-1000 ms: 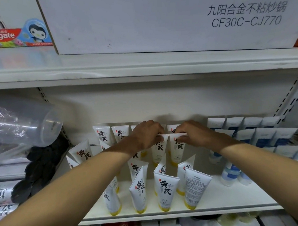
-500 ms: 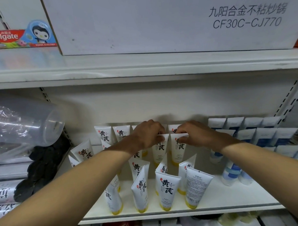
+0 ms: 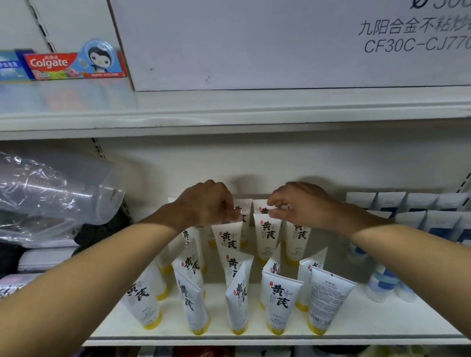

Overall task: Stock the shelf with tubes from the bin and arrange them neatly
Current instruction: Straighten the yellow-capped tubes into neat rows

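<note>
Because the tubes [image 3: 279, 299] stand on narrow yellow caps, they look light and easy to topple. The stiff flat crimp on top seems the best hold, since the soft body would likely dent. Toward the back of the shelf [image 3: 371, 322], the left hand [image 3: 209, 207] pinches the crimp of one tube [image 3: 227, 237] with curled fingers. Just right of it, equally deep on the shelf, the right hand [image 3: 300, 205] pinches the crimp of another tube [image 3: 267, 231]. At the shelf's front edge, furthest right, a tube [image 3: 329, 301] shows its back label and probably needs turning.
</note>
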